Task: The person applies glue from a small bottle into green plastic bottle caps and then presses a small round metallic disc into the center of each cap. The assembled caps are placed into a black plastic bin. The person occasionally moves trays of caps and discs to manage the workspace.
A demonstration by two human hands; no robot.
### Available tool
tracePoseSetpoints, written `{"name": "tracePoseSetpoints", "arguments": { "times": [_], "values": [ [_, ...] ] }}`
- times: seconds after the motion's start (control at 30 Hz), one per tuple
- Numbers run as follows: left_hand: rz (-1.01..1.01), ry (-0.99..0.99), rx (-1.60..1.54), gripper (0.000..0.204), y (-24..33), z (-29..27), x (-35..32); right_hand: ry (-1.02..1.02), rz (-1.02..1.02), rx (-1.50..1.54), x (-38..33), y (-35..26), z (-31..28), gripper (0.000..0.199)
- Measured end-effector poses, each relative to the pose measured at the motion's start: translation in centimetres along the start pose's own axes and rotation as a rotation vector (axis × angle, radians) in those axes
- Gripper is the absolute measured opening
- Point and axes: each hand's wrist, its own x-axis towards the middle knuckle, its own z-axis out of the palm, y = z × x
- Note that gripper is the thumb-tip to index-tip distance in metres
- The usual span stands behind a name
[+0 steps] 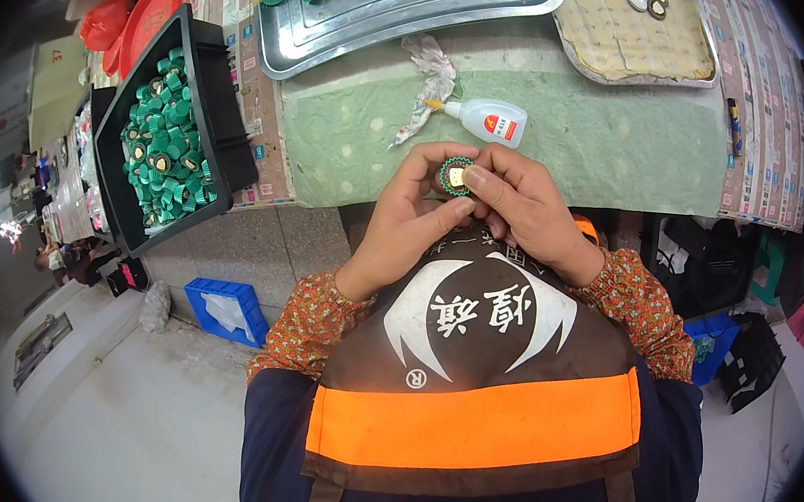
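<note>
While curled hands (403, 215) (536, 210) pinch a fluted green piece (453, 177), a translucent bottle (484, 119) lies near.

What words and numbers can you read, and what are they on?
I won't copy the writing, but here's where it is:
Brown apron: large white characters, small circled letter.
White squeeze bottle: small print, red-and-white label.
Patterned table covering: too small to read.
Held green fluted cap: none readable.

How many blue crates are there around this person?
2 that I can see: the left crate, low at the person's left, and the right crate, beyond the patterned right sleeve and partly hidden. More may be out of sight.
</note>
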Motion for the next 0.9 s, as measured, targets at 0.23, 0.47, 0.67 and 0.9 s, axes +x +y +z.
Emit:
{"name": "tracePoseSetpoints", "arguments": {
  "times": [0.23,0.47,0.67,0.9],
  "values": [
    [0.167,0.23,-0.048,0.046,1.7,-3.6,-1.3,0.159,-0.437,-0.509,0.2,-0.5,-0.9,0.014],
    [0.7,0.327,-0.625,0.056,8.3,-15.9,-4.9,0.399,-0.763,-1.234,0.6,-3.5,-1.7,0.033],
    [0.387,0.659,0.569,0.025,10.6,-13.0,3.3,0.321,-0.708,-1.422,2.7,-2.7,-0.8,0.053],
    [0.559,0.796,1.78,0.029,11.1,-14.7,12.7,0.325,-0.684,-1.372,3.2,-2.1,-1.4,0.054]
  ]
}}
